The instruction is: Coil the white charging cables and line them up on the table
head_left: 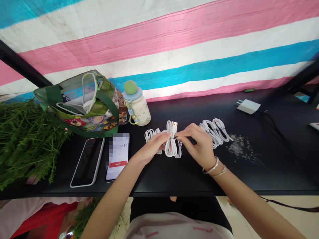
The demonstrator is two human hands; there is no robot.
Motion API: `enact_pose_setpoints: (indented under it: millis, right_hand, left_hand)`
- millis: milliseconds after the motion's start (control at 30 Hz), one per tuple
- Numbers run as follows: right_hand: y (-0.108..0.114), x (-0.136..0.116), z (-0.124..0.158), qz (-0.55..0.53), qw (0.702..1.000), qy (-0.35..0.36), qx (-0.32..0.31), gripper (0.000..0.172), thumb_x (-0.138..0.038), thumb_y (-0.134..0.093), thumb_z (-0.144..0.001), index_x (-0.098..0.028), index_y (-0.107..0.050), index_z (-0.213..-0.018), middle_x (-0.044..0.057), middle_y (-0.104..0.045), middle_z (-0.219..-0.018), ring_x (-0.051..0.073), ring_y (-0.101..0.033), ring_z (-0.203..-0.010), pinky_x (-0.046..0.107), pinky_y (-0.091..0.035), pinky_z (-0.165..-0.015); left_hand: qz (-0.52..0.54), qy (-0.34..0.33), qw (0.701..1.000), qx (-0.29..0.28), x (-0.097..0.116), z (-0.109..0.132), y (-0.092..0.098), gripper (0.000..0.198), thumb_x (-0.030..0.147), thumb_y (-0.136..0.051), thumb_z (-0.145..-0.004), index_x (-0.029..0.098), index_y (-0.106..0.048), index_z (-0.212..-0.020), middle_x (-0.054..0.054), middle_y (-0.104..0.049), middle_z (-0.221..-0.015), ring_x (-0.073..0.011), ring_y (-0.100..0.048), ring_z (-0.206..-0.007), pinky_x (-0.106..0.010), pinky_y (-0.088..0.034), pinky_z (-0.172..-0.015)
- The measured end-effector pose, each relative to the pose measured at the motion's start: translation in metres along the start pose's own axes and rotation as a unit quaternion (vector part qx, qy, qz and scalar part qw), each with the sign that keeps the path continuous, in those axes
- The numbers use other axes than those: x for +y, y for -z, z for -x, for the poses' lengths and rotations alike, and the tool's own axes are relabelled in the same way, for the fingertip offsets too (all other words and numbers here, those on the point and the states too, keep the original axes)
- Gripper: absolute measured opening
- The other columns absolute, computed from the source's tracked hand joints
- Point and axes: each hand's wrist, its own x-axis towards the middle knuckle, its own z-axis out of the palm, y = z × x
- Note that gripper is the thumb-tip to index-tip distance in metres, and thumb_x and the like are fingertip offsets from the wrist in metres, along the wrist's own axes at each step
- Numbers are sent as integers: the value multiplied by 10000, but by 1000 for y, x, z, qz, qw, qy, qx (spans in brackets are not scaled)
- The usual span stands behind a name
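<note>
Left hand point(151, 147) gripped the coiled white USB cable point(171, 146), mid-desk on the black desk point(159, 179). Coil's long axis ran front-to-back, USB plug point(175, 126) pointing away. Right hand point(196, 144) pinched its dark tie point(172, 137); second coiled cable point(214, 132) lay just right.

Cables point(214, 132) on table point(159, 179), phones point(87, 162) left, charger point(248, 106) right

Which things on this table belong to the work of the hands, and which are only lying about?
In the work: left hand and right hand on a coiled white USB cable; a white cable bundle; a second white cable bundle.

Lying about: white charger; dark-screened smartphone; lit smartphone; printed tote bag; cream bottle; green sprigs.
</note>
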Motion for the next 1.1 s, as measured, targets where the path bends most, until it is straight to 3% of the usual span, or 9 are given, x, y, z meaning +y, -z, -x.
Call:
enact_pose_setpoints:
  millis: [200, 333, 433, 567, 767, 933, 1100]
  right_hand:
    - [-4, 5, -1, -162, 971, -174, -35, 110, -314, -577, -849, -212, -582, -810, -17, -616, -644, 129, -596, -585, 263, -471, -553]
    - [-5, 7, -2, -260, 926, -261, -82, 314, -516, -558, -828, -207, -554, -885, -31, -575, -612, 131, -585, -590, 268, -464, -571]
    - [-3, 7, -3, -314, 896, -292, -119, 424, -620, -486, -824, -200, -541, -801, -29, -545, -591, 124, -537, -573, 273, -449, -584]
    - [-1, 6, -4, -356, 852, -344, -174, 479, -641, -436, -832, -188, -550, -726, -12, -542, -607, 124, -512, -585, 282, -424, -609]
    - [0, 8, -5, -398, 792, -412, -211, 402, -575, -551, -773, -192, -523, -657, -21, -519, -594, 116, -503, -572, 270, -396, -594]
    - [1, 11, -4, -441, 754, -439, -211, 415, -580, -576, -753, -178, -574, -650, -12, -538, -608, 116, -515, -573, 287, -421, -630]
    - [6, 14, -6, -469, 717, -452, -249, 416, -571, -615, -733, -164, -621, -644, -7, -556, -596, 123, -538, -593, 300, -440, -664]
  left_hand:
    - [-21, -48, 998, 30, 2, 1, -1, 396, 463, -609, -743, 175, -681, -1005, -19, -666, -758, -132, -598, -704, -224, -434, -624]
    - [-42, -66, 995, 55, 2, 1, -1, 338, 404, -547, -805, 185, -672, -1030, -13, -671, -747, -132, -609, -705, -226, -443, -643]
    - [-62, -82, 991, 80, 2, 0, -1, 301, 364, -527, -825, 173, -675, -1006, -15, -672, -741, -139, -609, -722, -223, -439, -644]
    - [-94, -108, 987, 79, 2, 0, -1, 290, 355, -547, -815, 159, -672, -987, -23, -682, -780, -156, -611, -746, -232, -443, -654]
    - [-142, -159, 975, 67, 0, -1, 2, 298, 379, -563, -806, 144, -669, -957, -31, -672, -798, -179, -609, -794, -256, -463, -694]
    - [-235, -197, 948, 91, 0, 0, 2, 209, 317, -529, -813, 153, -657, -799, -2, -602, -652, -142, -548, -663, -240, -434, -617]
    - [-330, -298, 888, 120, 2, 3, 1, 152, 273, -545, -786, 174, -640, -722, -4, -608, -657, -140, -518, -660, -257, -435, -648]
